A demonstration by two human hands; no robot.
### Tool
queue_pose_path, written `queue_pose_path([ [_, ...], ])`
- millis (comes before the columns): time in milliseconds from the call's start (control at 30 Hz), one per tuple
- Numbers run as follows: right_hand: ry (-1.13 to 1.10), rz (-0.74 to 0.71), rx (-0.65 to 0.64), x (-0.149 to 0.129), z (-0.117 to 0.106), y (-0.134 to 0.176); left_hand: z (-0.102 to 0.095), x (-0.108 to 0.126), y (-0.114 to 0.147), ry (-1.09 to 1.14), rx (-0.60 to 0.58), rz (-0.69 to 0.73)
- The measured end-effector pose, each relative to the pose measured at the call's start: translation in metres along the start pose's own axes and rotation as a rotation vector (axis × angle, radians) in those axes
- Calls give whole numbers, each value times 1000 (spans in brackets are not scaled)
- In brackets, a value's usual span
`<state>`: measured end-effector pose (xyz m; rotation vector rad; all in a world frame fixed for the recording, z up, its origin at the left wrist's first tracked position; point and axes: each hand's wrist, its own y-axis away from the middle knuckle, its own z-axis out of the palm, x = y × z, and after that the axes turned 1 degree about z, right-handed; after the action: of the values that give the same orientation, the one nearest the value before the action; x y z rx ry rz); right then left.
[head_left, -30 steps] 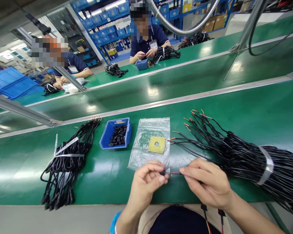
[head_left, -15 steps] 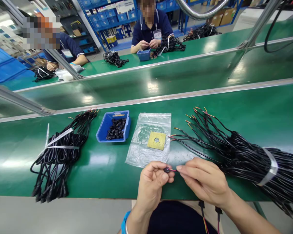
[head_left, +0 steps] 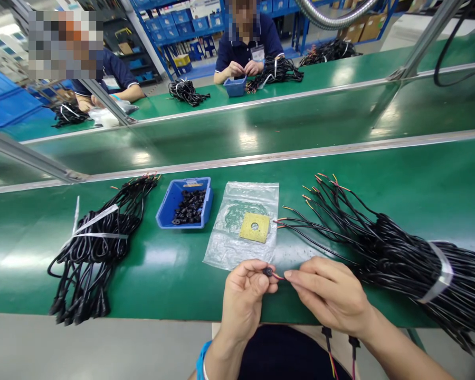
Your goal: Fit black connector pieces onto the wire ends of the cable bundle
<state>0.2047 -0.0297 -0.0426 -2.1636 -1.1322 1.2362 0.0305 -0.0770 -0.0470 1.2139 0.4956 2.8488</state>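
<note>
My left hand pinches a small round black connector piece between thumb and fingers. A thin red wire runs out of that piece toward my right hand, whose thumb and fingertips are closed on its other end. Just beyond my hands lies a clear plastic zip bag with a yellow sponge on it; the sponge has a round hole. Below my right hand hang two black connectors with coloured wires, near the table's edge.
A tied bundle of black cables with stripped ends lies at right, another bundle at left. Between them stands a blue bin of small black parts. Beyond the metal rail, two people sit at another green bench.
The black piece has turned slightly in my left fingers, and the wire slants down a little more toward my right fingertips. Both grips stay closed; the camera view has shifted slightly.
</note>
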Motion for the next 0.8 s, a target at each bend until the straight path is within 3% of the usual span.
queue_pose_path([
  [567, 24, -5, -54, 0, -2, -2, 1, 2, -1, 5, 52, -46],
  [800, 28, 9, -54, -1, -2, -2, 1, -2, 0, -67, 19, 52],
])
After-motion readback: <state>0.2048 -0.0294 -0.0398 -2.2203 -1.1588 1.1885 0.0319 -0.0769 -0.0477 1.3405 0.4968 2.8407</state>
